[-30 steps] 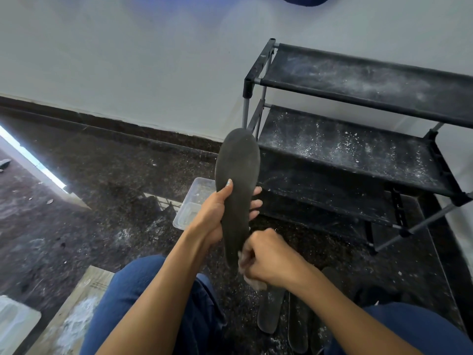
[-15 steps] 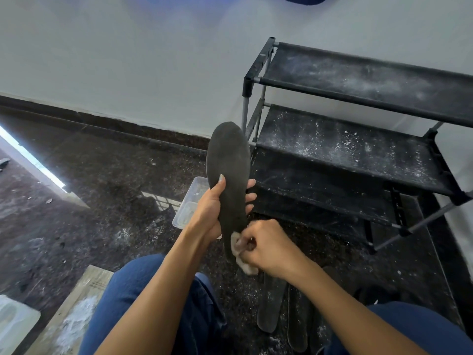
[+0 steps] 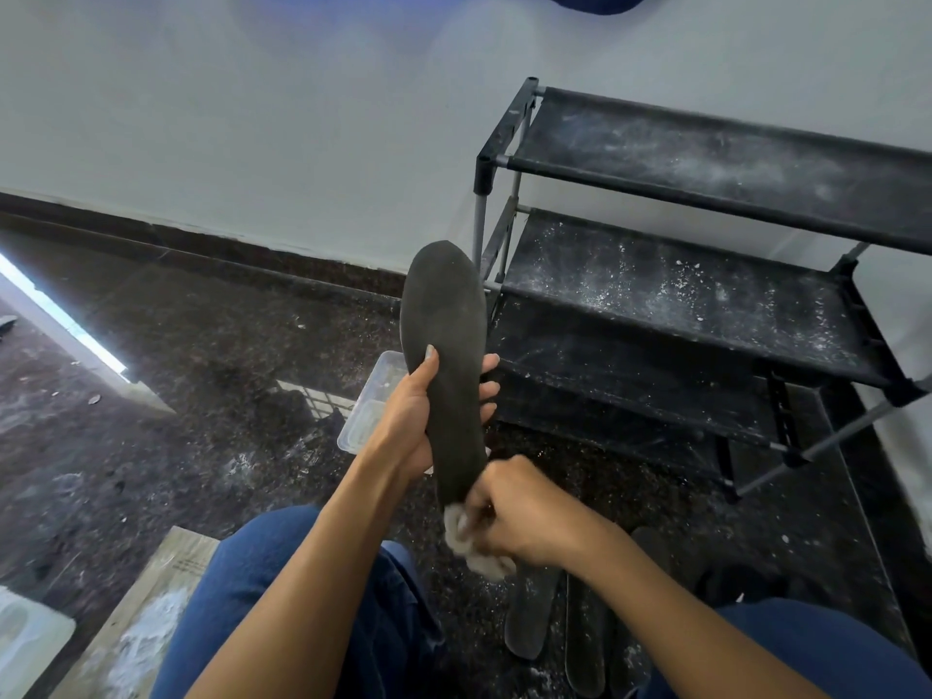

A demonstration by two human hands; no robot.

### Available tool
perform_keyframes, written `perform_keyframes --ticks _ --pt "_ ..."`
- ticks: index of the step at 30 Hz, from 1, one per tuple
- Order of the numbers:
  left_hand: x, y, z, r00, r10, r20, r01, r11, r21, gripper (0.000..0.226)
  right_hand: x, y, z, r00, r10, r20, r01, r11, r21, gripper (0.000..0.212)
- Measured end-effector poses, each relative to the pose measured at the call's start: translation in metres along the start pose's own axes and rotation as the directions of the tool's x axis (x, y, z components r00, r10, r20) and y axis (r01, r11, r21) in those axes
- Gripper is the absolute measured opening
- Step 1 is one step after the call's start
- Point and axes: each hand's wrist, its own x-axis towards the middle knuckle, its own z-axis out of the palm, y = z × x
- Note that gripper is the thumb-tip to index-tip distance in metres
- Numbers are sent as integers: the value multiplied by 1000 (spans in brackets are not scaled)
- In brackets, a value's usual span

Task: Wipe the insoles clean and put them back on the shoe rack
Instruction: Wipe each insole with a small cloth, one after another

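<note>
My left hand (image 3: 411,421) grips a dark grey insole (image 3: 446,340) around its middle and holds it upright, toe end up, in front of the shoe rack. My right hand (image 3: 524,512) clutches a crumpled white cloth (image 3: 471,542) and presses it against the insole's heel end. Several more dark insoles (image 3: 534,618) lie on the floor below my right forearm. The black shoe rack (image 3: 706,305) stands to the right against the wall; its shelves are dusted with white powder and hold nothing.
A clear plastic container (image 3: 373,406) sits on the dark speckled floor behind my left hand. A piece of cardboard (image 3: 136,618) with white powder lies at the lower left beside my knee. The white wall runs behind everything.
My left hand has shifted the insole a little to the left. My right hand with the cloth slid up the heel end and back down again.
</note>
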Motion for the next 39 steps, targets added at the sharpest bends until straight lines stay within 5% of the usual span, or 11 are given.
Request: perform_keyframes --ticks 3,9,17,19,21,25,27,31,35,37,39 --pt "-1 2 -1 1000 7 -16 -6 999 39 63 -6 3 -11 998 26 56 -23 999 -50 15" --pt "1 -1 1 1000 -17 20 17 1000 9 86 -6 2 -37 903 -4 -430 88 981 174 14" --pt "-7 0 9 997 55 -56 -51 997 66 80 -4 -3 -36 385 41 -922 381 903 199 17" --pt "-6 0 9 996 47 -72 -42 997 61 83 -1 -2 -33 416 28 -909 389 898 206 14" --pt "-6 2 9 1000 11 -29 -10 1000 17 93 3 0 -28 571 -29 -820 351 912 212 11" --pt "-1 1 5 1000 2 15 -1 999 -50 107 8 6 -11 903 -95 -420 144 986 86 19" --pt "-1 2 5 999 41 -7 -42 998 -51 104 6 7 -3 981 -17 -191 32 997 72 17" --pt "-4 5 7 996 83 -20 -83 995 -45 99 0 10 -4 990 139 -4 -139 989 -48 9" --pt "-3 5 6 997 72 -31 -73 997 -34 100 -2 12 -28 907 201 -371 -169 979 116 6" --pt "-3 5 7 997 70 -42 -71 997 -16 98 1 10 -31 766 142 -627 -39 984 174 8" --pt "-2 4 6 997 58 -41 -59 998 -18 96 4 5 -29 703 60 -709 103 977 186 11"
